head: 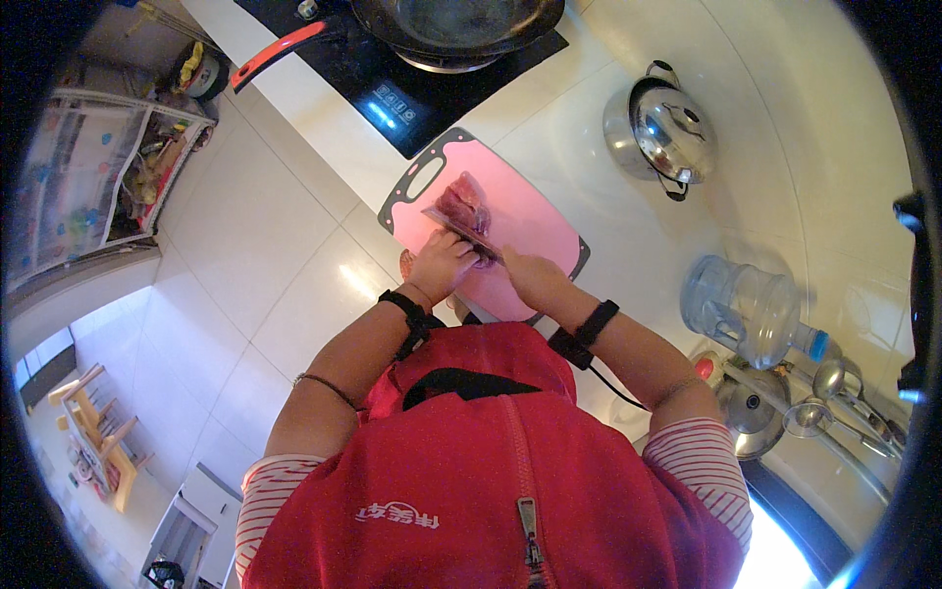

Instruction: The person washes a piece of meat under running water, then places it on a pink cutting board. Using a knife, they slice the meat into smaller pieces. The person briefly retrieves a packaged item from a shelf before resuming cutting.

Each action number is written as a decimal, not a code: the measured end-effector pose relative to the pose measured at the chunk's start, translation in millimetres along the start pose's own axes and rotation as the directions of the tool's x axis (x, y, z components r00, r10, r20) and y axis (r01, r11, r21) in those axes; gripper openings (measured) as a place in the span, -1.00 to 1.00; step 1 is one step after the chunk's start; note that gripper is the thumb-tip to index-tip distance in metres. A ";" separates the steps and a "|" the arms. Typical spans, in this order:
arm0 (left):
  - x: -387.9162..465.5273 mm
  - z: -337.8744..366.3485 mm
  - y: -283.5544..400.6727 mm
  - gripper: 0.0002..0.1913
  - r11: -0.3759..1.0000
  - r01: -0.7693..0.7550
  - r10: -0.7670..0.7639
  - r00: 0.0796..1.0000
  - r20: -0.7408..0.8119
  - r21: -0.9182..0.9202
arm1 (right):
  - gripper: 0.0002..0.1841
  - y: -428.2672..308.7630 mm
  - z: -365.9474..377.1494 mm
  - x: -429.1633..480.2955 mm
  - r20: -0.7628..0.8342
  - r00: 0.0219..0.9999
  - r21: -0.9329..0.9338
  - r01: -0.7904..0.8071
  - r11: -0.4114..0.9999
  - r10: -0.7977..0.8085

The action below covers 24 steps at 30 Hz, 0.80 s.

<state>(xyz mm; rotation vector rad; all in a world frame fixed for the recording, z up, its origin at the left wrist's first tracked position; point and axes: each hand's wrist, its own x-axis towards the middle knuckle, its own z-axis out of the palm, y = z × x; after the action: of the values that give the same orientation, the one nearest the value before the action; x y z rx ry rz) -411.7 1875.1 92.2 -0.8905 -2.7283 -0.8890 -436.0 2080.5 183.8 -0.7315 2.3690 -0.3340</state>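
Observation:
A pink cutting board (526, 213) with dark grey ends lies on the counter before me. My right hand (536, 278) is closed around the handle of a kitchen knife (460, 230), whose blade slants across the board to the upper left. Beyond the blade sits a chunk of raw red meat (462, 200). On the near side, my left hand (443, 265) has its fingers curled close to the blade, holding down a smaller piece of raw meat (483, 259). That hand and the knife partly cover this piece.
A black wok (456, 26) with a red handle (280, 53) stands on a black cooktop (397, 110) beyond the board. To the right are a lidded steel pot (662, 129), a clear plastic water jug (743, 309) on its side, and a pan lid (752, 405) among several utensils.

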 end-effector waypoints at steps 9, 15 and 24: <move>-11.4 27.6 -5.1 -0.85 0.950 0.122 -0.127 0.992 -0.002 -0.286 | -0.80 -8.4 7.2 8.6 -0.045 0.998 0.076 0.047 0.996 -0.044; -5.8 2.8 -2.6 -0.75 0.977 0.145 -0.121 0.981 0.153 -0.157 | -0.81 7.8 10.2 -0.6 -0.031 0.999 0.014 0.032 0.999 -0.031; -0.7 12.7 14.6 -0.80 0.984 0.054 -0.043 0.997 0.063 -0.171 | -0.63 4.7 -1.7 0.4 0.008 1.000 0.004 -0.017 1.000 0.017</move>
<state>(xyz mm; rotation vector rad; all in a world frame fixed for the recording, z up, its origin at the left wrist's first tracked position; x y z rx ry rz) -402.1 1891.5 88.9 -0.8966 -2.7667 -1.1417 -439.3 2084.1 183.0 -0.7091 2.3646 -0.3280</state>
